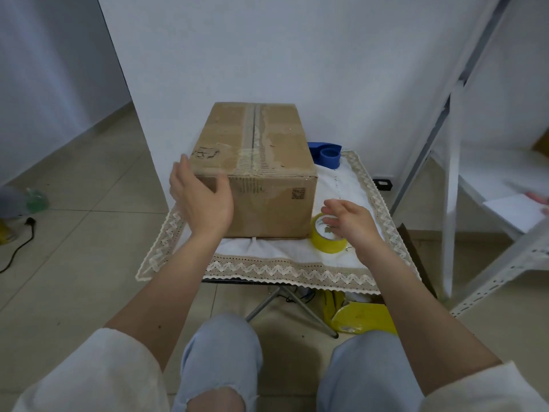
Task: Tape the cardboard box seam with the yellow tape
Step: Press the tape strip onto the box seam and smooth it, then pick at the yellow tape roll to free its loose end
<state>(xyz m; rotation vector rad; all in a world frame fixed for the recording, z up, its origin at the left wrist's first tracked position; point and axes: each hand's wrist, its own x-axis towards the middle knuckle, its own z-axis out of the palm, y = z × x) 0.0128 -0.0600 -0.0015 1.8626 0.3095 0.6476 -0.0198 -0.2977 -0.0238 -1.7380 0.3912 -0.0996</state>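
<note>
A closed cardboard box (261,156) stands on a small table under a white lace-edged cloth (267,257). Its top seam (253,135) runs away from me, with torn old tape along it. A roll of yellow tape (326,240) lies on the cloth beside the box's near right corner. My left hand (202,200) hovers open at the box's near left corner, fingers spread, holding nothing. My right hand (352,223) is open just above the yellow roll, fingers curved over it; I cannot tell if it touches.
A blue tape dispenser (326,154) sits behind the box on the right. A white metal shelf frame (451,179) stands to the right. Yellow packages (362,318) lie under the table by its folding legs. A black cable (17,248) trails on the tiled floor at left.
</note>
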